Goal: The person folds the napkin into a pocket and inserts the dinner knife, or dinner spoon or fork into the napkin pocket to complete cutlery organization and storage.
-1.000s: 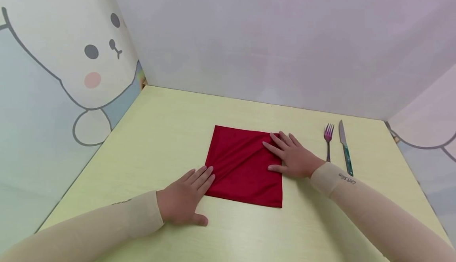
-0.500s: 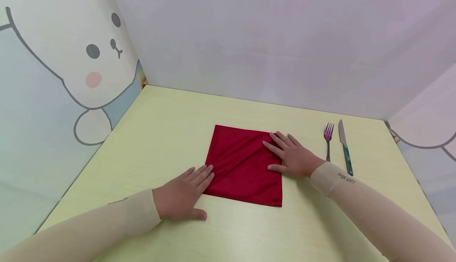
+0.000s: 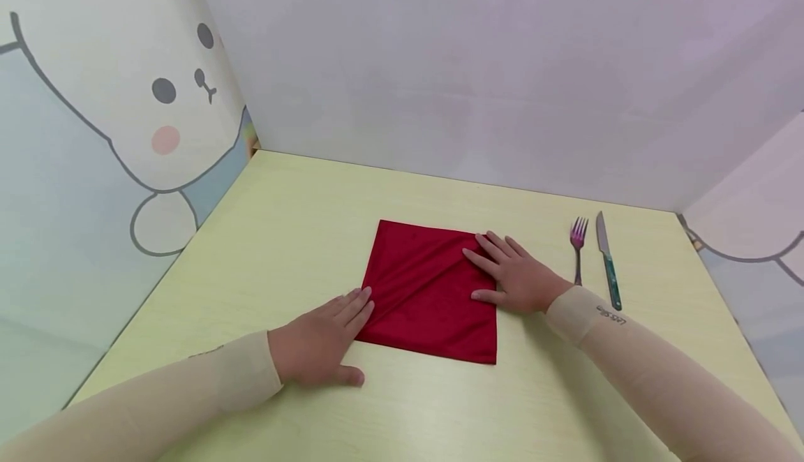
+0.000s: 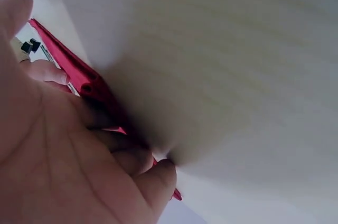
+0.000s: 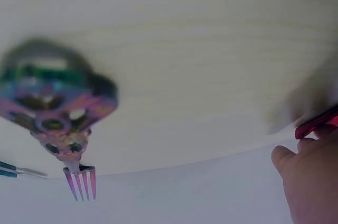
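A red cloth (image 3: 433,308) lies flat on the pale table, with diagonal creases running from its lower left toward its upper right. My left hand (image 3: 320,343) lies with straight fingers over the cloth's lower left corner, its thumb out on the table. On the upper right corner rests my right hand (image 3: 521,277), fingers spread and pressing down. In the left wrist view the cloth's edge (image 4: 79,71) passes beyond the palm and fingers. The right wrist view catches part of the right hand (image 5: 314,176) at a red corner of the cloth.
Right of my right hand lie a fork (image 3: 578,239) with purplish tines and a knife (image 3: 608,259) with a green handle; my right sleeve hides the fork's lower end. A pale curtain (image 3: 465,85) stands behind the table (image 3: 314,197), with printed cartoon panels at the sides.
My left hand has slid slightly left and up at the cloth's lower left corner. The right hand stays in place.
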A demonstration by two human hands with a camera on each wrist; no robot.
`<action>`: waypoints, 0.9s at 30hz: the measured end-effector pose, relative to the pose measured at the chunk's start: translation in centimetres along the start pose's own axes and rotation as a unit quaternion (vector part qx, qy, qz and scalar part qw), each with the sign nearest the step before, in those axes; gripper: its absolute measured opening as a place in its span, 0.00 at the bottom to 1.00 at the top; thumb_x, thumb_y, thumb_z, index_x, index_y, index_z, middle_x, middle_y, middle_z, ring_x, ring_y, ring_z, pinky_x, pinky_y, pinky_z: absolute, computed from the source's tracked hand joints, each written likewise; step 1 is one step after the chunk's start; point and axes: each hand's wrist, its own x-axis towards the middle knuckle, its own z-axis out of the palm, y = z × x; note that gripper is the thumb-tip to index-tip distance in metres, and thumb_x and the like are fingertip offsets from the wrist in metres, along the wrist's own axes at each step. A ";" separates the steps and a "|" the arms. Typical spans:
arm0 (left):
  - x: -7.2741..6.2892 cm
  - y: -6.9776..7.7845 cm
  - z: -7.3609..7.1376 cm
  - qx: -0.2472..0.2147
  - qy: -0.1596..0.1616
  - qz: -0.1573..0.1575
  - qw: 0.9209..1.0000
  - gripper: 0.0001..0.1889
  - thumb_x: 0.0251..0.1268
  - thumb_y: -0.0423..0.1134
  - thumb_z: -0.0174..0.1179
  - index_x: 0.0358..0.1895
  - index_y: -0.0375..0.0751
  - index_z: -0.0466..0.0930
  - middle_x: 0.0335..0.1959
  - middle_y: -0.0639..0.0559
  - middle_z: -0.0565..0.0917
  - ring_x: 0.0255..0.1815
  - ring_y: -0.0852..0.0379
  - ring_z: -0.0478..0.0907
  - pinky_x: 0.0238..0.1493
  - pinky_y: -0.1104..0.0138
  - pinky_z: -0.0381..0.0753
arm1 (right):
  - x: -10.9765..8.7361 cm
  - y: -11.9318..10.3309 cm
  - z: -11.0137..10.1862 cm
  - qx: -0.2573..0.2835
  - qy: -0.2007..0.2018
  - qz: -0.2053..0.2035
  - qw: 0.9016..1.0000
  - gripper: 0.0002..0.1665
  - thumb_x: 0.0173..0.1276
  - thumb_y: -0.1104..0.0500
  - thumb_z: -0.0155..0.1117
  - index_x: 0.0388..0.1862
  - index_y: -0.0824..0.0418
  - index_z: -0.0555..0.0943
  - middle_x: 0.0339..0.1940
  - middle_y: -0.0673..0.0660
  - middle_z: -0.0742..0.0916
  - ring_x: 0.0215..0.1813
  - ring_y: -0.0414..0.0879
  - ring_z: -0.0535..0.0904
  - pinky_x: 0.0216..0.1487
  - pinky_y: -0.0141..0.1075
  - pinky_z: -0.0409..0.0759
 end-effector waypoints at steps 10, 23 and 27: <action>4.1 -4.7 -4.6 -0.107 0.009 -0.061 0.992 0.49 0.72 0.64 0.59 0.84 0.42 0.49 0.84 0.45 0.51 0.84 0.45 0.46 0.79 0.52 0.54 | 0.5 -5.2 -1.7 0.005 0.036 -0.034 0.999 0.54 0.73 0.24 0.47 0.85 0.55 0.56 0.84 0.58 0.59 0.84 0.58 0.50 0.80 0.55 0.52; 13.3 -10.9 -7.1 -0.203 0.071 -0.129 0.968 0.35 0.77 0.55 0.57 0.78 0.41 0.62 0.75 0.42 0.64 0.74 0.45 0.64 0.72 0.50 0.68 | 6.2 -16.3 -1.3 -0.155 0.067 -0.203 0.965 0.37 0.77 0.34 0.53 0.74 0.54 0.72 0.68 0.55 0.76 0.63 0.51 0.75 0.64 0.44 0.76; 15.2 -11.0 -7.3 -0.216 0.054 -0.133 0.966 0.28 0.77 0.51 0.58 0.72 0.40 0.69 0.66 0.43 0.73 0.64 0.47 0.72 0.65 0.53 0.75 | 7.2 -17.9 -0.8 -0.205 0.060 -0.246 0.945 0.26 0.77 0.41 0.53 0.69 0.48 0.74 0.66 0.51 0.76 0.59 0.47 0.73 0.53 0.41 0.77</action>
